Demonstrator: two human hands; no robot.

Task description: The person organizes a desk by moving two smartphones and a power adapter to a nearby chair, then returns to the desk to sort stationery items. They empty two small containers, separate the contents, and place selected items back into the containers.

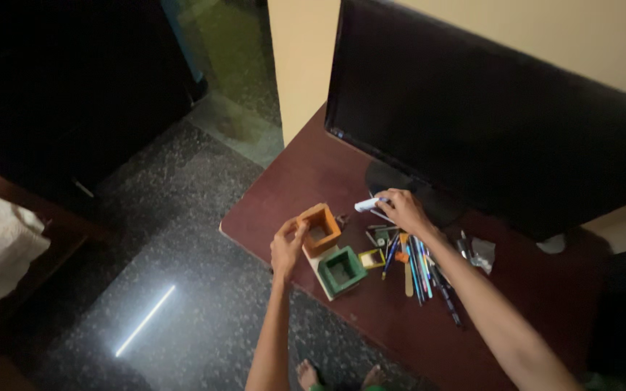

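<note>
Now steady the orange square holder with the left hand, fingers pinched on its near rim — just left of the pen pile, beside the green holder. Right hand, closed on a white marker, hovers behind that pile. Keep 1 grip firm, tip the marker upright — lower it straight into the opening.

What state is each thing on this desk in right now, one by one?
Orange box: open-topped, tilted, held by the left hand.
Green box: open-topped, resting on the desk.
White marker: gripped in the right hand.
Pens: lying loose in a heap.
Monitor: screen dark.
</note>
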